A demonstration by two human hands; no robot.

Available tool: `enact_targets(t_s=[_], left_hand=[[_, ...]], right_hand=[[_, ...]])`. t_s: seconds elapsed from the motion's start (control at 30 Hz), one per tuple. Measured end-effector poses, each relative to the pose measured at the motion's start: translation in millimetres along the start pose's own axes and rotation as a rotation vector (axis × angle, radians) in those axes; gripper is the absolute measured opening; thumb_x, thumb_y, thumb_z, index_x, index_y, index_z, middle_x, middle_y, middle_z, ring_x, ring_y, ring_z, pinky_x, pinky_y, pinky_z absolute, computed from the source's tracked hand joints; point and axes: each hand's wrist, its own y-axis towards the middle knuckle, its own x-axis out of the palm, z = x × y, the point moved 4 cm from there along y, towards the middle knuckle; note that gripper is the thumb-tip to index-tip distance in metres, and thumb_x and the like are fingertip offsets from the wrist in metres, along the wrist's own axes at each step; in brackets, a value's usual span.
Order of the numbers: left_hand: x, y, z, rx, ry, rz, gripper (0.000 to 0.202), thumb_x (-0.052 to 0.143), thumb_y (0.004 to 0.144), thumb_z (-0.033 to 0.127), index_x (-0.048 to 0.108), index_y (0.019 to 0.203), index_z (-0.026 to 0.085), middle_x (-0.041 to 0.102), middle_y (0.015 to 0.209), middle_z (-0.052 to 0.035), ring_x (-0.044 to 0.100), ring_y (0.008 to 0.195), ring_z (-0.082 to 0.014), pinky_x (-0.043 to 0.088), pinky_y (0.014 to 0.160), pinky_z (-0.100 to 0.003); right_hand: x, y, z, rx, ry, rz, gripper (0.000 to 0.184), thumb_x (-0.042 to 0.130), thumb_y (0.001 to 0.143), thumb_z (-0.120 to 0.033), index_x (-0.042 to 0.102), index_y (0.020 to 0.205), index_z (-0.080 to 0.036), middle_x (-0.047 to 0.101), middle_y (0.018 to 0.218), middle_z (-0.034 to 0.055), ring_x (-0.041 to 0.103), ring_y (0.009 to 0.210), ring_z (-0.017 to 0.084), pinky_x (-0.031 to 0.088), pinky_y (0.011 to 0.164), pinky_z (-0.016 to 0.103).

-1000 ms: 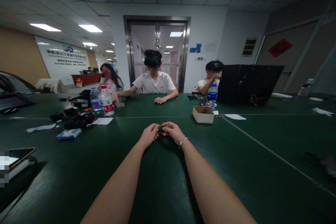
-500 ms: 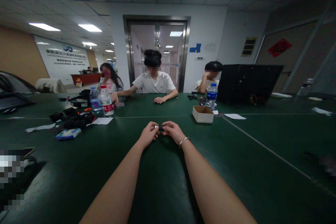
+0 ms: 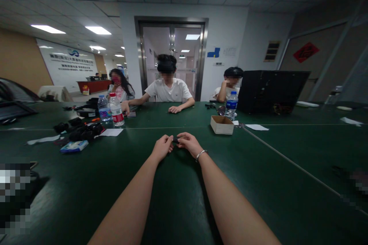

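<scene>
Both my forearms stretch out over the dark green table (image 3: 178, 199). My left hand (image 3: 162, 147) and my right hand (image 3: 187, 143) meet at the fingertips. Between them they pinch a small black object (image 3: 175, 139), too small to name. The fingers of both hands are curled around it. A thin bracelet (image 3: 201, 154) sits on my right wrist. The hands rest low, on or just above the tabletop.
A small cardboard box (image 3: 222, 124) and a water bottle (image 3: 231, 105) stand beyond my right hand. Two more bottles (image 3: 112, 109), black gear (image 3: 83, 132) and a blue packet (image 3: 74, 146) lie at left. An open laptop (image 3: 271, 91) is at right. Three people sit across.
My hands have shifted slightly, with the fingers working the small object. A small bright glint seen at my left fingertips half a second ago no longer shows.
</scene>
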Motion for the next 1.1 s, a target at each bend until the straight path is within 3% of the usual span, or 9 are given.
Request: enact_targets(t_s=[0.13, 0.23, 0.37, 0.77, 0.9, 1.0, 1.1], left_hand=[[-3.2, -3, 7, 0.001, -0.110, 0.016, 0.025, 0.048, 0.080, 0.036, 0.053, 0.097, 0.017, 0.058, 0.091, -0.0079, 0.058, 0.068, -0.0135, 0.046, 0.048, -0.020], [-4.7, -7, 14, 0.073, -0.176, -0.030, 0.030, 0.056, 0.075, 0.025, 0.053, 0.105, 0.020, 0.054, 0.107, -0.0090, 0.057, 0.081, -0.0153, 0.050, 0.054, -0.020], [-4.3, -8, 17, 0.124, -0.175, -0.078, 0.024, 0.059, 0.073, 0.022, 0.060, 0.096, 0.017, 0.057, 0.103, -0.0082, 0.056, 0.079, -0.0142, 0.050, 0.056, -0.020], [-6.7, 3, -1, 0.018, -0.199, 0.051, 0.033, 0.064, 0.068, 0.043, 0.063, 0.083, 0.013, 0.059, 0.076, -0.0058, 0.056, 0.067, -0.0128, 0.051, 0.052, -0.022], [-5.1, 2, 0, -0.028, -0.182, 0.052, 0.034, 0.059, 0.073, 0.045, 0.062, 0.080, 0.011, 0.058, 0.071, -0.0056, 0.055, 0.062, -0.0115, 0.050, 0.052, -0.021], [-5.9, -1, 4, -0.043, -0.189, 0.072, 0.032, 0.058, 0.075, 0.043, 0.061, 0.086, 0.013, 0.059, 0.079, -0.0073, 0.057, 0.068, -0.0139, 0.052, 0.052, -0.023], [-5.4, -5, 11, 0.039, -0.249, 0.004, 0.033, 0.063, 0.072, 0.037, 0.059, 0.100, 0.018, 0.058, 0.098, -0.0085, 0.059, 0.082, -0.0171, 0.054, 0.057, -0.025]], right_hand=[[-1, 1, 1, 0.004, 0.004, 0.036, 0.013, 0.060, 0.070, -0.004, 0.059, 0.080, -0.013, 0.060, 0.062, 0.0000, 0.061, 0.054, 0.010, 0.051, 0.049, 0.016], [-2, 1, 1, 0.005, 0.018, 0.046, 0.013, 0.060, 0.070, -0.004, 0.059, 0.080, -0.013, 0.060, 0.062, 0.0007, 0.061, 0.054, 0.010, 0.051, 0.049, 0.016], [-1, 0, 0, 0.018, 0.019, 0.040, 0.013, 0.058, 0.071, -0.004, 0.059, 0.081, -0.012, 0.061, 0.064, 0.0015, 0.061, 0.054, 0.010, 0.051, 0.050, 0.015], [0, -1, -1, 0.016, 0.025, 0.042, 0.014, 0.060, 0.070, -0.003, 0.059, 0.079, -0.013, 0.061, 0.062, 0.0008, 0.061, 0.053, 0.010, 0.051, 0.048, 0.015], [0, -1, -1, 0.012, 0.022, 0.037, 0.014, 0.059, 0.070, -0.002, 0.059, 0.080, -0.012, 0.061, 0.064, 0.0015, 0.061, 0.054, 0.010, 0.051, 0.049, 0.015], [-1, 0, 0, 0.009, 0.032, 0.040, 0.014, 0.060, 0.070, -0.003, 0.059, 0.080, -0.012, 0.061, 0.064, 0.0015, 0.061, 0.053, 0.010, 0.051, 0.048, 0.015], [-2, 0, 0, 0.012, 0.038, 0.045, 0.014, 0.060, 0.070, -0.003, 0.059, 0.080, -0.013, 0.061, 0.063, 0.0012, 0.061, 0.053, 0.010, 0.051, 0.048, 0.015]])
